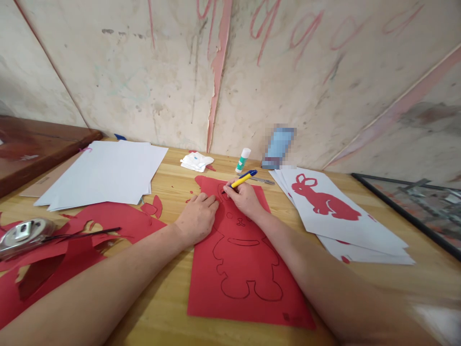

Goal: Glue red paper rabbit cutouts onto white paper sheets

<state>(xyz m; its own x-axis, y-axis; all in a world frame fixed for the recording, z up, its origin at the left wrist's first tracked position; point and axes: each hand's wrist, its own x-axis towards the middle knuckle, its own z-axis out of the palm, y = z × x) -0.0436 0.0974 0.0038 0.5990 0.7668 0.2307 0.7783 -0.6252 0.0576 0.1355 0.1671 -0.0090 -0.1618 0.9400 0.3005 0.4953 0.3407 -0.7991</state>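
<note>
A sheet of red paper (245,274) lies on the wooden table, with a cartoon animal outlined on it in dark ink. My right hand (246,198) grips a yellow pen with a blue end (243,179), its tip at the outline of an ear near the top of the sheet. On the paper's upper left side rests my left hand (197,216), palm down with the fingers slightly bent, holding nothing. Part of the drawn head is hidden by my hands.
Left are white sheets (104,173), red paper scraps (122,216) and a tape measure (27,235). Behind stand a tissue (196,161), a glue stick (243,160) and a blurred blue object (279,146). Right lies a red rabbit cutout (327,202) on white paper (374,235).
</note>
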